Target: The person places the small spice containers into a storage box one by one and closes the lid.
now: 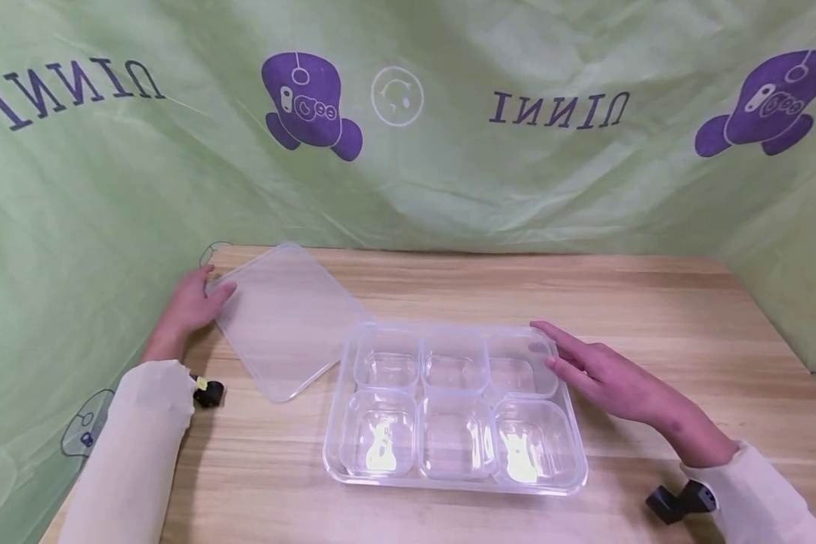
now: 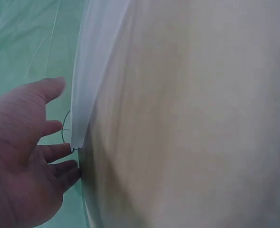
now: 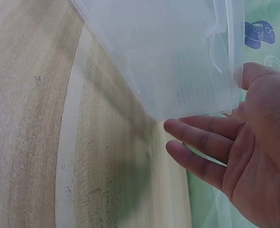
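Observation:
A clear plastic storage box [image 1: 457, 483] stands on the table, divided by several small clear bins [image 1: 381, 434] inside it. My right hand [image 1: 608, 378] is at the box's far right corner, thumb at the rim and fingers fairly straight along the outside. In the right wrist view the right hand [image 3: 254, 142] has its fingertips close under that corner. A translucent flat lid [image 1: 289, 317] lies tilted in plan left of the box, one corner meeting the box's far left. At the lid's left corner is my left hand [image 1: 193, 302], its thumb and fingers spread in the left wrist view.
The wood-grain table [image 1: 666, 325] carries the box and lid. Green printed cloth [image 1: 449, 189] hangs behind the table and along both sides. A black wrist camera [image 1: 207, 393] sits on the left sleeve and another camera [image 1: 680, 502] on the right.

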Tool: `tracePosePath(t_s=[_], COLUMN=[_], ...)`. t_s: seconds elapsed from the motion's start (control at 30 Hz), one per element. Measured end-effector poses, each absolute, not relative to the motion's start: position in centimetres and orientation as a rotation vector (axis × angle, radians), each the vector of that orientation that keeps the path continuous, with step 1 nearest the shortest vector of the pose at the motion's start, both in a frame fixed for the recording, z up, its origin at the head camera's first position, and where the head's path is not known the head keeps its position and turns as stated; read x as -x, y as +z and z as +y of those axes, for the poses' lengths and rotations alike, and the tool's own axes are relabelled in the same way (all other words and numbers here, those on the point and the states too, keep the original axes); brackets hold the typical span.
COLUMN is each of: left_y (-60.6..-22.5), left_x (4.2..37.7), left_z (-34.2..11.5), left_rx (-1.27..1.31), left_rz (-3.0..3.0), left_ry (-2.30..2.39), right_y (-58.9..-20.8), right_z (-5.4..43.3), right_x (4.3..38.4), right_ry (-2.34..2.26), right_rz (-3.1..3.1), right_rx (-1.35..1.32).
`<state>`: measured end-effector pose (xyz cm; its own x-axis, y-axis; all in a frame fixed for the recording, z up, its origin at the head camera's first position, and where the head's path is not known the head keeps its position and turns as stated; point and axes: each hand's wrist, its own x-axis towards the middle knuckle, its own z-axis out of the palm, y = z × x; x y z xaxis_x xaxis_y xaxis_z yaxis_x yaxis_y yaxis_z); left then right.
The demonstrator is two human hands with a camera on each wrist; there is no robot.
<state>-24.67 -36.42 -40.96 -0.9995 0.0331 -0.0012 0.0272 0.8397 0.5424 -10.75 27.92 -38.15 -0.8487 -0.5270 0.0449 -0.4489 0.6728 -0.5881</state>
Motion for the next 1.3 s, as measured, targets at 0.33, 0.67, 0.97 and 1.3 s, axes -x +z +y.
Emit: tracePosePath(t_s=[0.33,0.67,0.97,1.3], left_y=[-39.8,-40.2,-40.1,-39.5], left_x=[24.8,24.9,24.6,24.4], left_z=[-36.1,-36.4,-36.2,-36.9], left_rx=[-0.013,-0.026,-0.027,-0.055], left_rz=[2.890,2.926,2.915,2.925], left_ry=[0.666,0.616,0.618,0.633], right_y=[-38.2,-38.1,-38.3,-38.4], right_z=[27.9,27.9,28.1,28.2], right_x=[10.8,10.9,10.6,10.7], right_ry=[-0.926,-0.948,-0.914,-0.915], right_rz=[2.748,2.729,2.757,2.763], right_rx=[0.783,0.807,0.799,0.786])
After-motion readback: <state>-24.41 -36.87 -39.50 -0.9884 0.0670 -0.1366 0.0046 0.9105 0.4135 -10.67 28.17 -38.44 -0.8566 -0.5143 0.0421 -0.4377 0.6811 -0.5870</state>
